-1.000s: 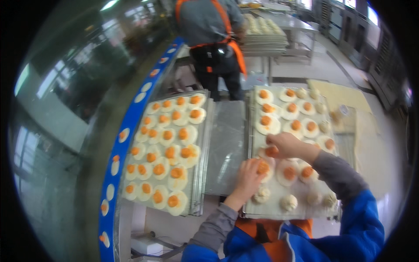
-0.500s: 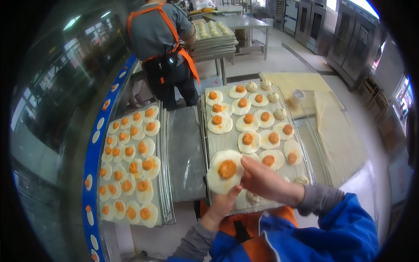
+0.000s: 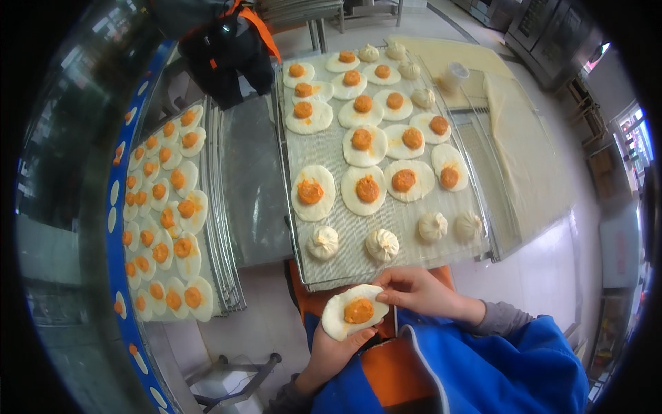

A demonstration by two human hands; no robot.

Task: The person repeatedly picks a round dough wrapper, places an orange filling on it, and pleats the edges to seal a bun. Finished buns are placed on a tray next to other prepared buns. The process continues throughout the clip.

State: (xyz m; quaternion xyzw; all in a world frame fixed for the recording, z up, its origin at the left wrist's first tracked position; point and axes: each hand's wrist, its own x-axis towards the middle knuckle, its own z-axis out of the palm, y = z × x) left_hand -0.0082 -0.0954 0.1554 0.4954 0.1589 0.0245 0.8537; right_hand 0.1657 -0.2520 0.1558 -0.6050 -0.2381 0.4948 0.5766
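A round white dough wrapper [image 3: 333, 319] with a lump of orange filling [image 3: 358, 311] at its middle lies in my left hand [image 3: 336, 354], whose fingers cup it from below with the thumb on its near edge. My right hand [image 3: 414, 290] pinches the wrapper's far right edge between thumb and fingertips. Both hands are just off the near edge of a mesh-lined tray [image 3: 352, 264]. On that tray sit several flat wrappers topped with filling, such as a wrapper [image 3: 313, 192] at the left. Pleated buns, one a bun [image 3: 382, 245], stand along its near edge and far right side.
Left of a grey metal surface [image 3: 254, 186], another tray [image 3: 224, 279] bears more filled wrappers. A blue conveyor edge [image 3: 123, 276] runs along the far left, carrying wrappers. Cloth-covered racks [image 3: 527, 165] and a small tub [image 3: 454, 76] are at the right. A person [image 3: 224, 52] stands ahead.
My view has tilted down, bringing the tray's near row of buns into sight. The held wrapper is now lower, nearer my body; my right hand has shifted to its far right edge.
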